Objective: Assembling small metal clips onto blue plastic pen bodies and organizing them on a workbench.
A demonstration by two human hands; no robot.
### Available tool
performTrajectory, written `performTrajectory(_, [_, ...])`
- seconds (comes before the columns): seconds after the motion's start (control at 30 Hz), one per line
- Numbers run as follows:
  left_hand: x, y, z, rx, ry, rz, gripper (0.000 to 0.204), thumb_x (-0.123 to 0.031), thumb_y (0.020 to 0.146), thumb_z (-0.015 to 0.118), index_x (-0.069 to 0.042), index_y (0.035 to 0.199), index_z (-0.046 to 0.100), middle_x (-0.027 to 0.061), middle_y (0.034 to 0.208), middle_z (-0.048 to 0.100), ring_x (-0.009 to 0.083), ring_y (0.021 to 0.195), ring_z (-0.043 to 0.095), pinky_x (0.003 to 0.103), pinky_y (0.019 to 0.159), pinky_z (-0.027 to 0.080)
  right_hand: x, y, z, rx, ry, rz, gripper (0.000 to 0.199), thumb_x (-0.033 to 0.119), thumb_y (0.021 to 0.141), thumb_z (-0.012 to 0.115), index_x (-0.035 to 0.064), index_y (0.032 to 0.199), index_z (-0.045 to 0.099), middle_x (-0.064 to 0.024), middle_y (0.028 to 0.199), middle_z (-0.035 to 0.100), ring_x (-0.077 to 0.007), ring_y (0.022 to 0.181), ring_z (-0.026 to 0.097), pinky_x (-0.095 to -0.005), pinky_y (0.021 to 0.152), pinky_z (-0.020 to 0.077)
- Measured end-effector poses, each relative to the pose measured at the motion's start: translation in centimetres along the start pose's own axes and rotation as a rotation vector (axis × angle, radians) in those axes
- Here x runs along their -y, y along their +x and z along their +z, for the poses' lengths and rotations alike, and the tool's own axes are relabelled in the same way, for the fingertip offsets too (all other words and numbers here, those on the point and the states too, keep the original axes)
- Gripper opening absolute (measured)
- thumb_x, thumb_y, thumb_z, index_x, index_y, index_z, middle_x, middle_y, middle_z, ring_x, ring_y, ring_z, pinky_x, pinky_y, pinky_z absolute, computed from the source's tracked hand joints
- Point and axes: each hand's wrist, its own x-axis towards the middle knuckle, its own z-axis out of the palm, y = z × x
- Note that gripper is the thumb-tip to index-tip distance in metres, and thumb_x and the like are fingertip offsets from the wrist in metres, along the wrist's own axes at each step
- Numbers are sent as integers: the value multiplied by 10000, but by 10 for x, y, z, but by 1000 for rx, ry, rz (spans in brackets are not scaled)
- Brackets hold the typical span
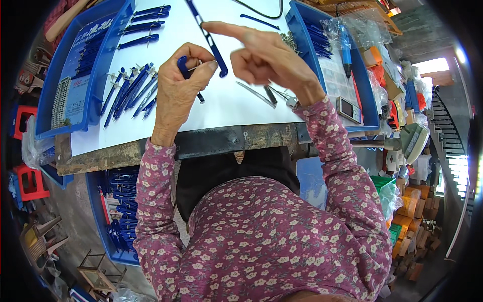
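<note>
My left hand (177, 93) is closed over the white-covered table, thumb and fingers pinching the lower part of a long blue slotted strip (215, 51). A second blue piece with a curved end (182, 65) also sits in that hand; its dark tip shows below the thumb. My right hand (276, 58), slightly blurred, has its index finger stretched to the strip's upper part. Its other fingers curl loosely with nothing visible in them. Whether the index fingertip touches the strip, I cannot tell. Metal tweezers (257, 94) lie below the right hand.
Several blue assembled pieces (132, 90) lie in rows at left, beside a blue tray (95, 95). Another blue tray (373, 113) at right holds blue parts, a blue electric screwdriver (345, 53) and a small grey device with a screen (348, 109). Below the table edge stands a filled blue crate (94, 201).
</note>
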Motion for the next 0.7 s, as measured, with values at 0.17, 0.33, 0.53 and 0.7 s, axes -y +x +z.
performTrajectory(0.17, [1,2,-4,10,-76,37,78,-86,799,583,-21,836,559,-58,589,467,9,510,375,157,449,278,-23,-5,-4,80,-187,128,451,487,830,544,61,817,692,2,500,500,-58,421,431,-188,358,303])
performTrajectory(0.33, [6,-4,-2,-23,-186,3,69,-71,810,573,-23,855,553,-46,616,469,17,513,374,161,448,278,-24,-5,11,-33,-176,82,359,396,772,653,40,805,690,28,477,457,-58,463,402,-213,419,300])
performTrajectory(0.53, [22,-6,-5,32,-632,-151,76,-42,812,565,-22,882,543,2,652,474,52,534,376,184,461,297,-35,-9,19,-69,-103,93,262,262,815,642,27,698,644,60,524,423,-11,489,328,-192,430,242])
performTrajectory(0.7, [45,-12,-7,97,-1014,-250,103,-32,806,541,-4,904,531,28,676,456,81,569,355,203,482,308,-23,-15,36,-126,34,99,266,249,788,671,30,646,616,58,498,418,-18,461,327,-192,423,223])
